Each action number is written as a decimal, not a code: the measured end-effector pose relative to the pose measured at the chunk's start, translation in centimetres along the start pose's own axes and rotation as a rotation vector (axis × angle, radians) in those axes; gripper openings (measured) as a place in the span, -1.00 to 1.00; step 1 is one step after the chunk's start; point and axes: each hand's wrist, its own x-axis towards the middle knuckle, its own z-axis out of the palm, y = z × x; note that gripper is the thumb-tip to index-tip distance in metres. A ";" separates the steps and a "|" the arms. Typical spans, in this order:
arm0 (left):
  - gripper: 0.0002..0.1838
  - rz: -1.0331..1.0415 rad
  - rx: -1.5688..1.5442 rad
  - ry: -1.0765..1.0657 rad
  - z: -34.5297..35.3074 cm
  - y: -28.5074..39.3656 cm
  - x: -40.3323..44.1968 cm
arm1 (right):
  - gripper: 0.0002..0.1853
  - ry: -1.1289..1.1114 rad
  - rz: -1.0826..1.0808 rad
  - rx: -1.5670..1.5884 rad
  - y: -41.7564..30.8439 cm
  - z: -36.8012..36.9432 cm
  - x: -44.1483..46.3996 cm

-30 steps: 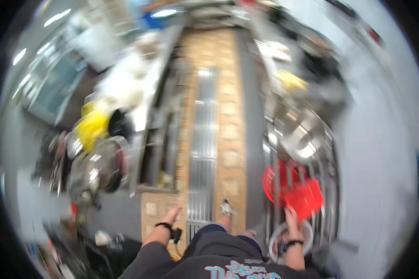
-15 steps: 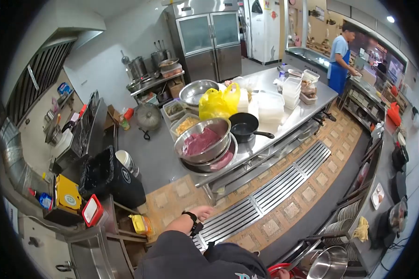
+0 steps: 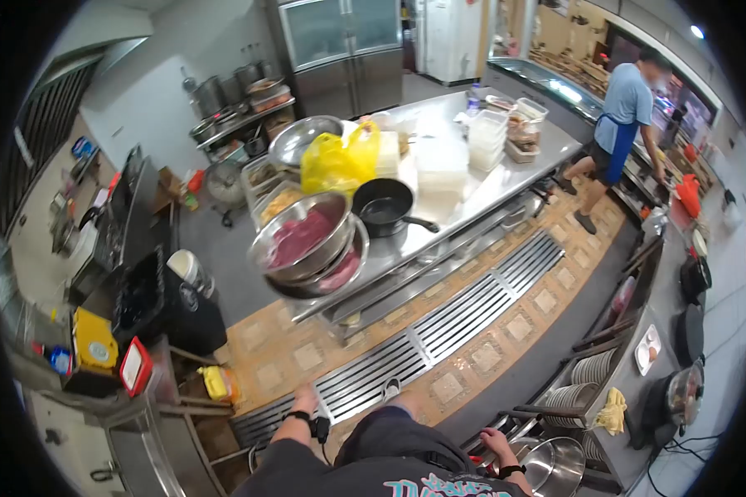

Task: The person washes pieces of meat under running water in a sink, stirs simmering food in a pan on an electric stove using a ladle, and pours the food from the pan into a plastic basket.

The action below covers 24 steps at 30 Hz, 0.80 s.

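A round silver-metal pot (image 3: 558, 465) sits by the grey-metal counter's (image 3: 641, 402) end, perhaps handy for the half-curled right hand (image 3: 496, 442), grip unclear; left hand (image 3: 304, 398) seems loosely open, empty.

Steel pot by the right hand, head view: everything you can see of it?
The steel pot is a wide, round, open vessel of shiny, silvery metal, with a thin rim and bright reflections on its smooth inside wall. Its mouth faces up toward the camera; no contents show in the visible part. It sits at the bottom of the picture, near the stacked plates. The right hand is beside it; whether they touch is unclear. What supports it is hard to make out.
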 end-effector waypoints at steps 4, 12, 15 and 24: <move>-0.56 -0.037 -0.054 -0.166 2.0 1.9 -1.1 | -0.58 -0.041 -0.029 -0.253 -2.6 -3.7 3.2; -0.59 -0.276 0.211 -0.516 14.3 11.3 9.7 | -0.59 0.073 0.099 -0.320 -7.8 -11.9 9.1; -0.57 -0.143 0.355 -0.623 22.5 12.1 18.3 | -0.60 0.249 0.143 -0.100 -12.6 -15.2 9.1; -0.33 0.124 0.236 -0.776 56.1 24.5 7.6 | -0.59 0.280 0.421 -0.009 -8.2 -25.5 15.0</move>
